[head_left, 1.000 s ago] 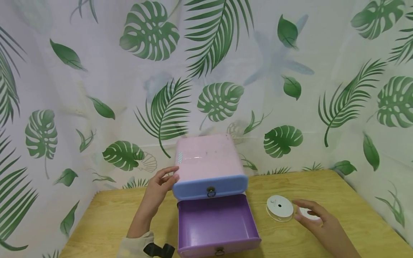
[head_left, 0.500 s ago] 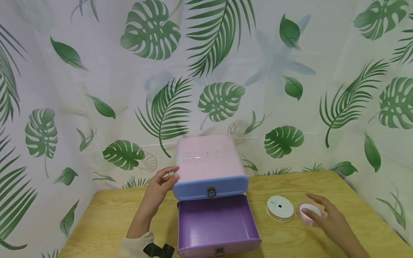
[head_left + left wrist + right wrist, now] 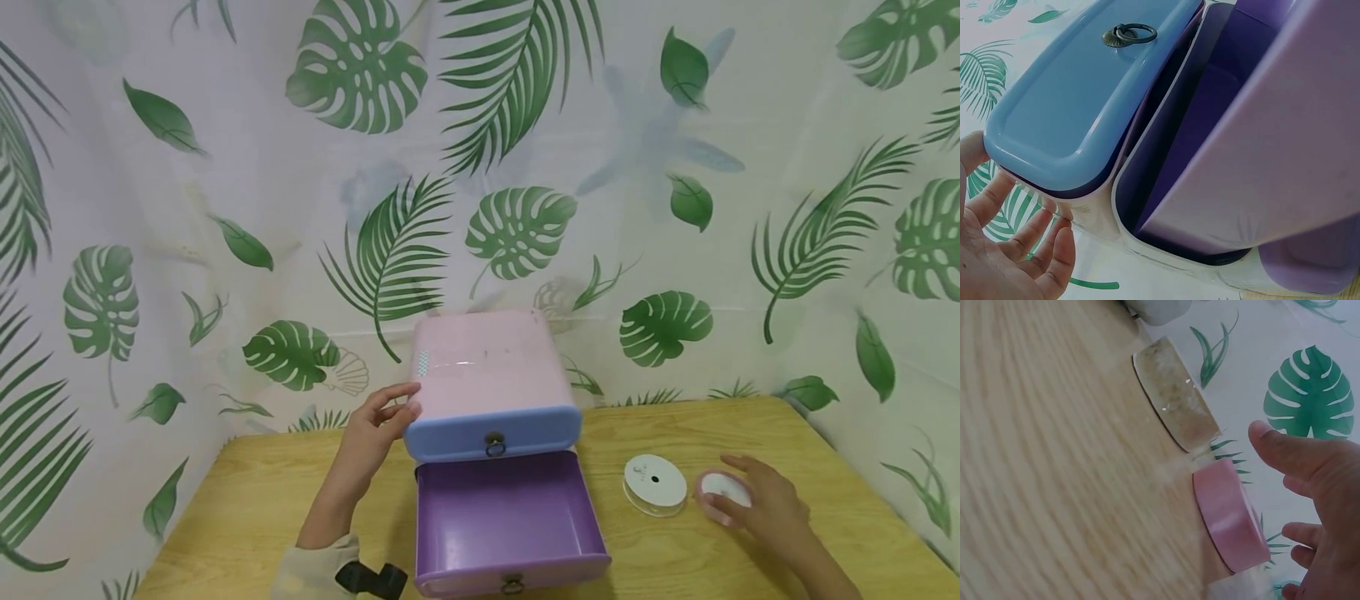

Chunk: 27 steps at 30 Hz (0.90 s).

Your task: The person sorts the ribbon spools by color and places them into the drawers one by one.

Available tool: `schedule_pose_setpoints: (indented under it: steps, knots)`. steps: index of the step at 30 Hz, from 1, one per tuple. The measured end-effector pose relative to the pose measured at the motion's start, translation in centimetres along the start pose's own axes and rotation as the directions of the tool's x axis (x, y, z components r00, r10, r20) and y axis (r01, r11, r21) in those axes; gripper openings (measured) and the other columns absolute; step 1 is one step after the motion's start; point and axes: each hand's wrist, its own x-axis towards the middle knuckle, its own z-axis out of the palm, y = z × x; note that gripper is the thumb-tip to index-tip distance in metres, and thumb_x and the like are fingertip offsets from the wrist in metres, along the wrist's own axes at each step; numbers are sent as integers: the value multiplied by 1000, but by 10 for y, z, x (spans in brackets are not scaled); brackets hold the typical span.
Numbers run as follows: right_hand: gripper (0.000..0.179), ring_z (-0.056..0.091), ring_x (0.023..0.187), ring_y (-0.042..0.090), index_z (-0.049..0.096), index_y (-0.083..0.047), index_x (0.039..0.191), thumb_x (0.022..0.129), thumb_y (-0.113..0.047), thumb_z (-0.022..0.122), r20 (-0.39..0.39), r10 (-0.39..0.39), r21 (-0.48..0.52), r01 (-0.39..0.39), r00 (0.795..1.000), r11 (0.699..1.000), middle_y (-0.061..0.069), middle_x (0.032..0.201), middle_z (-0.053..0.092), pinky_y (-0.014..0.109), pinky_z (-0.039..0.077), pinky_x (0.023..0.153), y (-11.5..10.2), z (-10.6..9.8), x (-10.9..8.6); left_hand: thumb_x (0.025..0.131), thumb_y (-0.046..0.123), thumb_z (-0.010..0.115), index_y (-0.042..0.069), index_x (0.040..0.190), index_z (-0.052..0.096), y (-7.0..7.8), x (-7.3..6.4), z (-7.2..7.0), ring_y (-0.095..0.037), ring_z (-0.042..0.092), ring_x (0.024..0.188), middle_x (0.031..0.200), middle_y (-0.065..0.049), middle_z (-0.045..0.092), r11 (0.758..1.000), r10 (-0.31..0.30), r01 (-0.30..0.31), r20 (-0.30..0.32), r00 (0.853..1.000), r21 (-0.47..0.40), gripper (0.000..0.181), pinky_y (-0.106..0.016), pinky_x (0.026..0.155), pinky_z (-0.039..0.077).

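Observation:
A small drawer cabinet (image 3: 487,367) with a pink top stands on the table, its blue upper drawer (image 3: 492,433) closed and its purple lower drawer (image 3: 510,521) pulled out. My left hand (image 3: 372,429) touches the cabinet's left side, thumb at the corner of the blue front and fingers loosely bent along the side (image 3: 1019,244). My right hand (image 3: 765,504) hovers over a pink ribbon roll (image 3: 723,498), thumb and fingers spread apart. The right wrist view shows a gap between the hand and the pink roll (image 3: 1229,515). Beside it lies a white spool (image 3: 655,483).
The wooden table (image 3: 255,500) carries the cabinet in the middle and both rolls to its right. A leaf-printed cloth (image 3: 660,250) hangs behind and along the sides. Ring pulls (image 3: 495,446) stick out from the drawer fronts.
My right hand has drawn back rightward from between the two rolls and now sits over the pink one, which was partly hidden before. The left hand keeps its place on the cabinet.

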Motion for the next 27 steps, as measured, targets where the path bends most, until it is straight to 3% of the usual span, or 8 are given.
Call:
schedule_pose_setpoints:
  steps: [5, 9, 15, 27]
  knots:
    - [70, 33, 110, 60, 44, 2, 128, 75, -33, 73, 118, 83, -11, -82, 990, 997, 41, 130, 33, 71, 29, 77, 4, 6, -1, 86, 32, 63, 20, 123, 57, 0, 0, 1, -18, 57, 105, 122, -9, 59, 1000, 1, -1, -6, 1000, 3, 39, -37, 93, 47]
    - [77, 35, 110, 58, 39, -1, 133, 78, -46, 68, 192, 140, -14, -140, 971, 990, 35, 130, 34, 67, 29, 75, 4, 9, -2, 87, 32, 63, 20, 123, 57, -1, 0, 1, -16, 58, 102, 121, -9, 59, 1000, 3, -3, -6, 1000, -1, 39, -37, 92, 47]
    - [80, 42, 107, 51, 38, 1, 133, 77, -48, 67, 203, 155, -23, -154, 967, 988, 31, 127, 42, 62, 27, 75, 4, 13, -1, 86, 32, 63, 20, 123, 57, -1, 1, 1, -18, 58, 104, 121, -9, 59, 1000, 5, -5, -11, 1000, 6, 39, -39, 93, 46]
    - [78, 42, 107, 52, 40, -2, 133, 75, -46, 69, 174, 182, -46, -176, 968, 983, 33, 128, 40, 60, 31, 74, 6, 14, -4, 87, 31, 62, 21, 123, 57, -1, 1, 0, -22, 57, 107, 122, -10, 57, 1000, 12, -12, -11, 1000, 12, 37, -40, 93, 46]
